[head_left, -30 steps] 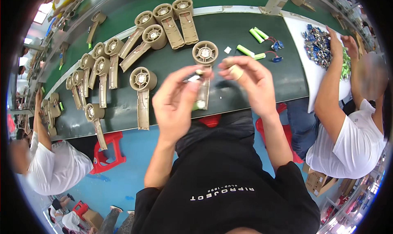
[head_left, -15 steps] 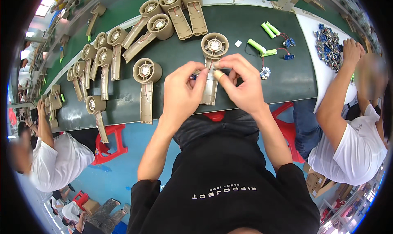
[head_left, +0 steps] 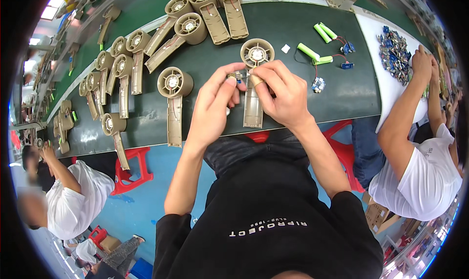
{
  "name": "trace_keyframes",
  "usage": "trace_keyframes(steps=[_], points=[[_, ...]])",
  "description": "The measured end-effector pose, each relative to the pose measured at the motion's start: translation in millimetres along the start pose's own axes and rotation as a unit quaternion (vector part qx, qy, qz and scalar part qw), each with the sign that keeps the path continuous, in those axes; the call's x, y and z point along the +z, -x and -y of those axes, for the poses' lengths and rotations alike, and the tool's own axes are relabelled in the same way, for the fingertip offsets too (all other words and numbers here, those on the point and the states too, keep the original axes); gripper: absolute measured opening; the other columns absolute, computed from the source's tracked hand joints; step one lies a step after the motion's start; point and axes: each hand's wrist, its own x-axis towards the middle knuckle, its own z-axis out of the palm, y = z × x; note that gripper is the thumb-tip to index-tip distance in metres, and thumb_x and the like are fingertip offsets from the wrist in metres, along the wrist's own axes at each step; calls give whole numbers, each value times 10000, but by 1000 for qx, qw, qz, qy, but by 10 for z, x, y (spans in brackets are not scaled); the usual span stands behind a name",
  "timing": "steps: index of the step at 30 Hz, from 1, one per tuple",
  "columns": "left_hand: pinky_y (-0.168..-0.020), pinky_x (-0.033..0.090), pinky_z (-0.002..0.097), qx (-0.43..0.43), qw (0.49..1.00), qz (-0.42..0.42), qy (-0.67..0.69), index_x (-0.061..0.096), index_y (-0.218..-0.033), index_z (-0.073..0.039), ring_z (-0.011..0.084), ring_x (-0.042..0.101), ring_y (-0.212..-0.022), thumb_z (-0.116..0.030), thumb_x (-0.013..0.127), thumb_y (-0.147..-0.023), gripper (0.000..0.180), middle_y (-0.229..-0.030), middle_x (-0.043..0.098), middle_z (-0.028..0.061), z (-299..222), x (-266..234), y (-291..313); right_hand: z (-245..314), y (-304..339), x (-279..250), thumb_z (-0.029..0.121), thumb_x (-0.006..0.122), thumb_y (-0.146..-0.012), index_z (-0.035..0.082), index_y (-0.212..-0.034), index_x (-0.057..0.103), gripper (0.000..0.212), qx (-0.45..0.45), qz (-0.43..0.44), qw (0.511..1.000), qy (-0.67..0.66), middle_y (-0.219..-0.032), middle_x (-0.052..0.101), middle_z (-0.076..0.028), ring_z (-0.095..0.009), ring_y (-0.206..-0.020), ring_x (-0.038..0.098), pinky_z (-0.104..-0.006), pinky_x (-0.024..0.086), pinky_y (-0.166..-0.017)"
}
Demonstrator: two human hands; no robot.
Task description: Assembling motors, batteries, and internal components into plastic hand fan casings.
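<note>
A tan handheld fan housing [head_left: 253, 110] lies in front of me, its round head away from me and its open handle pointing toward me. Over the handle's left side, my left hand [head_left: 213, 101] pinches a small blue circuit board [head_left: 239, 81] between thumb and fingers. My right hand [head_left: 281, 91] is closed beside it, above the handle. Its thumb and forefinger press together near the board, and what lies between them is too small to make out. A tan wrap [head_left: 256, 80] covers a finger of that hand.
Several more fan housings [head_left: 174, 83] lie to the left and back. On the right are green battery cells [head_left: 308, 52] wired to blue boards [head_left: 347, 65], a white square [head_left: 286, 48] and a loose board [head_left: 318, 85]. A co-worker's hands [head_left: 424, 64] are by a board pile [head_left: 394, 54].
My left hand has turned and shifted slightly left, so the blue board shows more. My right hand has moved a little left and up, its fingertips now closer together.
</note>
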Motion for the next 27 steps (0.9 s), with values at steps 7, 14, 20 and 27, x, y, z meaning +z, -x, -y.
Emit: trace_keyframes(steps=[7, 14, 20, 27], points=[[-734, 537, 295, 162, 968, -87, -170, 653, -1159, 35, 196, 686, -816, -9, 641, -919, 244, -977, 712, 155, 216, 80, 65, 12, 6, 1, -6, 709, -789, 14, -902, 671, 121, 24, -5, 999, -25, -868, 656, -64, -125, -525, 590, -252, 468, -466], [-699, 530, 296, 265, 910, -123, -295, 701, -1127, 18, 213, 676, -799, 10, 697, -858, 269, -955, 697, 132, 209, 75, 78, 18, 24, 28, -21, 707, -784, 3, -906, 663, 132, 35, -3, 999, -36, -871, 659, -66, -111, -514, 582, -242, 460, -464], [-670, 532, 302, 293, 901, -128, -292, 698, -1138, 12, 207, 666, -766, 33, 701, -845, 293, -947, 691, 127, 271, 112, 38, -5, 33, 38, -33, 701, -793, -2, -911, 661, 128, 36, 1, 999, -38, -877, 663, -73, -119, -533, 598, -245, 473, -474], [-649, 534, 319, 326, 878, -119, -329, 693, -1137, 16, 225, 659, -755, 28, 704, -842, 296, -945, 680, 122, 232, 103, 18, -11, 18, 6, -43, 694, -790, 2, -933, 668, 153, 32, -5, 999, -39, -881, 667, -82, -171, -626, 656, -283, 509, -513]])
